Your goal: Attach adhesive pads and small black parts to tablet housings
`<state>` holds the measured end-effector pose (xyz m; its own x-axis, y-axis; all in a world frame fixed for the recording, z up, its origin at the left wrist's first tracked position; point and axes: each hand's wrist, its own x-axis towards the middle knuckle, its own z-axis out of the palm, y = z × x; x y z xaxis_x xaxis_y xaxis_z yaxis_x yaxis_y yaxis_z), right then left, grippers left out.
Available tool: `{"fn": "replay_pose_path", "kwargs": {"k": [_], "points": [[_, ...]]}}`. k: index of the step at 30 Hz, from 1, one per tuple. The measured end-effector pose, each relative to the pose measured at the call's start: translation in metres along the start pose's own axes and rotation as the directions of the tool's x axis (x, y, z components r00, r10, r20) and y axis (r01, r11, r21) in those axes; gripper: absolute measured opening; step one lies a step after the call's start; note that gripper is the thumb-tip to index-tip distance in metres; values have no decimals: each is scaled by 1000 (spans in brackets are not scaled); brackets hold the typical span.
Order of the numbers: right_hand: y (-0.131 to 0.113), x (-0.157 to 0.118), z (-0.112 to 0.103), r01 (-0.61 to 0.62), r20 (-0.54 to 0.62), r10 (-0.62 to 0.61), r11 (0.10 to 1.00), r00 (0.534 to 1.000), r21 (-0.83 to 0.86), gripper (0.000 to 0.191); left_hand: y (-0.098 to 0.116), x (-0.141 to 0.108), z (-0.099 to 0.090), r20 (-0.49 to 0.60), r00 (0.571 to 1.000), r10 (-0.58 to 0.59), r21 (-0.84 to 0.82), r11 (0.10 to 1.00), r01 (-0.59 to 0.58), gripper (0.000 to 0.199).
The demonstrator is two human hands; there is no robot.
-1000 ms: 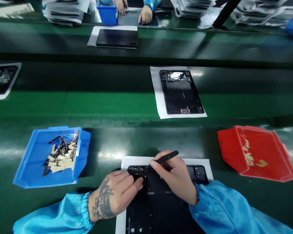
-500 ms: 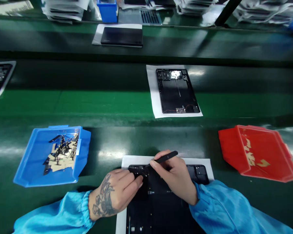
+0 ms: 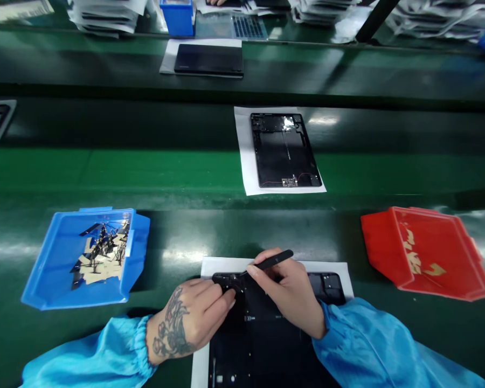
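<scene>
An opened black tablet housing (image 3: 275, 350) lies on a white sheet (image 3: 200, 361) in front of me. My right hand (image 3: 289, 293) is closed around black tweezers (image 3: 272, 261), held like a pen. Their thin tip reaches down to the housing's upper left corner. My left hand (image 3: 198, 318) rests at that same corner with its fingers curled and the thumb and forefinger together; whatever is between them is hidden. Small parts under the tip are too fine to make out.
A blue bin (image 3: 84, 258) with dark and beige pieces stands at left, a red bin (image 3: 428, 253) with beige scraps at right. Beyond them, another opened tablet (image 3: 285, 153) lies on the green belt (image 3: 145, 172). A closed dark device (image 3: 208, 59) sits farther back.
The opened tablets on the belt have shifted left, and the closed device at the back has shifted right. Another person's fingers now show at the top edge. My hands have hardly moved.
</scene>
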<state>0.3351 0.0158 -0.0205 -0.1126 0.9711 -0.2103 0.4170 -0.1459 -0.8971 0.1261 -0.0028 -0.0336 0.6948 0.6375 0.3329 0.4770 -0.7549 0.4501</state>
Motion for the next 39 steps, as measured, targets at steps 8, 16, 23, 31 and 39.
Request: {"fn": "replay_pose_path", "kwargs": {"k": [8,16,23,31,39], "points": [[-1,0,0,17,7,-17,1000,1000,10,6,-1,-1,1,-8,1000,-7,-7,1000,7,16],[0,0,1,33,2,-33,999,999,-1,6,1,-2,0,-20,999,-26,55,998,27,25],[0,1,1,38,4,-38,999,999,-21,7,2,-2,2,-3,997,-83,124,989,83,30],[-2,1,1,48,-8,-48,998,999,-29,7,3,0,2,8,997,-73,180,981,70,30],[-4,0,1,77,-15,-77,996,997,-37,7,3,-2,3,25,996,-80,201,977,73,30]]}}
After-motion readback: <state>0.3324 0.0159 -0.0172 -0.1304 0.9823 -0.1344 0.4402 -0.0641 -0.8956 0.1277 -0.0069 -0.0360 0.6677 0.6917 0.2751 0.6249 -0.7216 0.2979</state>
